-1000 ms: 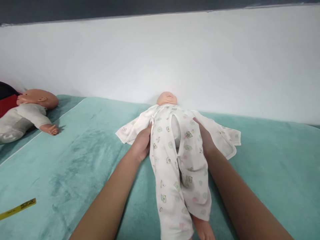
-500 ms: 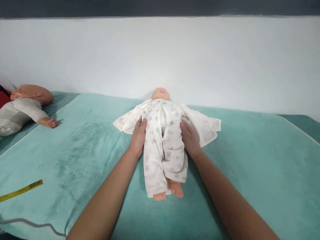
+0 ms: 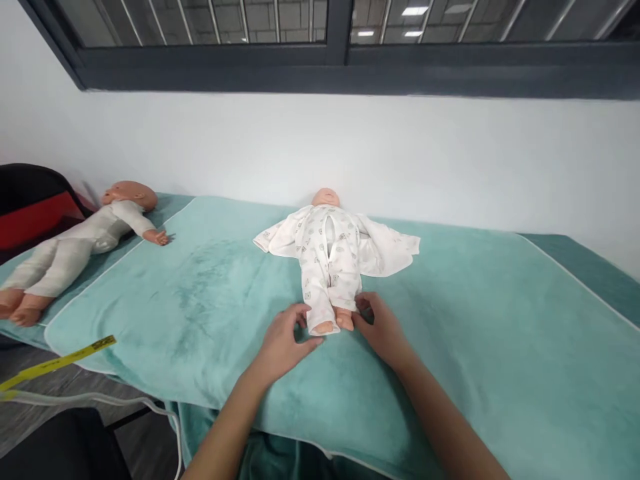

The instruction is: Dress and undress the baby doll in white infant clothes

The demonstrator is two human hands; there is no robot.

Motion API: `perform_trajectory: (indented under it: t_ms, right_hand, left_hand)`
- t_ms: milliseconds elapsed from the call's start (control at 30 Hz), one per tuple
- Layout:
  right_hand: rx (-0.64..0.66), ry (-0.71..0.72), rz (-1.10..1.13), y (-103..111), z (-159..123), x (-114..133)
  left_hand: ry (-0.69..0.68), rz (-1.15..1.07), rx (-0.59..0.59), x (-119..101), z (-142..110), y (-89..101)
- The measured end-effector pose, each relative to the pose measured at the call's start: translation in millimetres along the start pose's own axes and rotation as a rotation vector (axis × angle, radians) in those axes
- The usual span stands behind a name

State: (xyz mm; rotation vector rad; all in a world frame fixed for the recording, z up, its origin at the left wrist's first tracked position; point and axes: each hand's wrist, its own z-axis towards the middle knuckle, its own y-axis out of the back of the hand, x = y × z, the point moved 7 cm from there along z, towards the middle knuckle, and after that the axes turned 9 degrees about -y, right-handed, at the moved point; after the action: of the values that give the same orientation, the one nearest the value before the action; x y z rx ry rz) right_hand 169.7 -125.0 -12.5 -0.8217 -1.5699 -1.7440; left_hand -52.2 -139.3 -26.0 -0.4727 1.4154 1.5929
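Observation:
A baby doll (image 3: pixel 326 197) lies on its back on the green blanket, its head toward the wall. It wears white printed trousers (image 3: pixel 316 283) with a slit down the front, and a white top (image 3: pixel 383 243) with sleeves spread wide. Beside the leg on the left, my left hand (image 3: pixel 285 339) curves with thumb and fingers apart, fingertips at the trouser cuff. My right hand (image 3: pixel 384 330) is at the other leg, thumb and fingers parted around the side of the cuff and the bare foot (image 3: pixel 345 319). Whether the fingertips press the cloth is hard to see.
A second doll (image 3: pixel 107 227) in white lies at the far left, near a black and red item (image 3: pixel 40 213). The green blanket (image 3: pixel 475 347) covers the table. A yellow strip (image 3: pixel 60 362), a pale cable (image 3: pixel 90 399) and a black seat (image 3: pixel 65 443) are at the lower left.
Both hands have moved down from the trousers' sides at the hips to the cuffs, and their fingers have parted. The view has tilted up and back, showing the window and floor.

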Motion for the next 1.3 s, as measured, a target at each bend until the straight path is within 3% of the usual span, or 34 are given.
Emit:
perform_trajectory:
  t_ms: [200, 333, 533, 667, 867, 1000, 1100, 1300]
  right_hand:
    - [-0.008, 0.124, 0.048, 2.2, 1.0, 3.8]
    - [0.093, 0.032, 0.306, 6.4, -4.9, -4.4]
    - [0.250, -0.032, 0.550, 10.3, -15.3, -7.0]
    - [0.208, -0.002, 0.615, 14.1, -15.8, -5.6]
    - [0.104, 0.076, 0.295, 5.2, -17.6, 12.4]
    - [0.130, 0.179, 0.175, 1.8, -20.6, 23.2]
    - [0.173, 0.131, 0.259, 3.8, -19.4, 14.3]
    - [0.234, 0.007, 0.647, 12.3, -18.6, -10.6]
  left_hand:
    - [-0.110, 0.394, -0.138, -27.7, 5.0, -22.3]
    - [-0.116, 0.520, -0.243, -35.5, 0.7, -31.3]
    - [-0.221, 0.461, -0.381, -35.1, -10.9, -26.2]
    - [-0.260, 0.447, -0.468, -37.4, -16.6, -22.1]
    - [-0.352, 0.546, -0.602, -53.1, -23.9, -15.3]
    - [-0.437, 0.550, -0.580, -61.6, -24.6, -15.9]
    - [-0.479, 0.533, -0.558, -64.9, -25.6, -16.7]
    - [-0.529, 0.451, -0.596, -67.7, -29.5, -14.2]
